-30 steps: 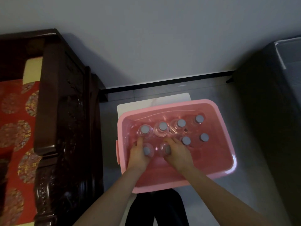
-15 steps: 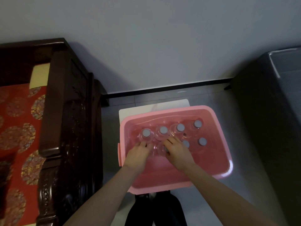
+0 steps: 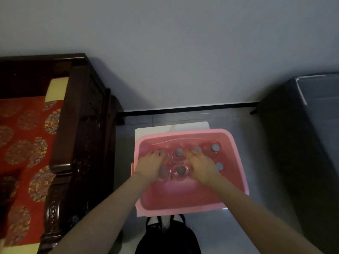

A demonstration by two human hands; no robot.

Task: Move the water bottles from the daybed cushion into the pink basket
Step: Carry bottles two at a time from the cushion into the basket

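The pink basket (image 3: 237, 162) stands on a white stool (image 3: 172, 127) and holds several clear water bottles with grey caps, all upright. One back-row bottle (image 3: 179, 152) shows between my hands, and a front-row bottle (image 3: 181, 169) stands free just behind them. My left hand (image 3: 149, 165) lies over the left bottles, its fingertips at a back-row cap (image 3: 161, 152). Over the middle bottles lies my right hand (image 3: 201, 165), fingers stretched toward another cap (image 3: 197, 149). Neither hand wraps a bottle. No bottle shows on the visible part of the red daybed cushion (image 3: 23, 143).
The daybed's dark carved wooden armrest (image 3: 73, 129) stands between cushion and basket. A dark cabinet (image 3: 304, 147) fills the right side. A black bag (image 3: 168, 235) lies on the grey floor below the stool. The near half of the basket floor is bare.
Both hands have let go of the two front bottles and slid forward to the back row. Those two bottles now stand free in the basket.
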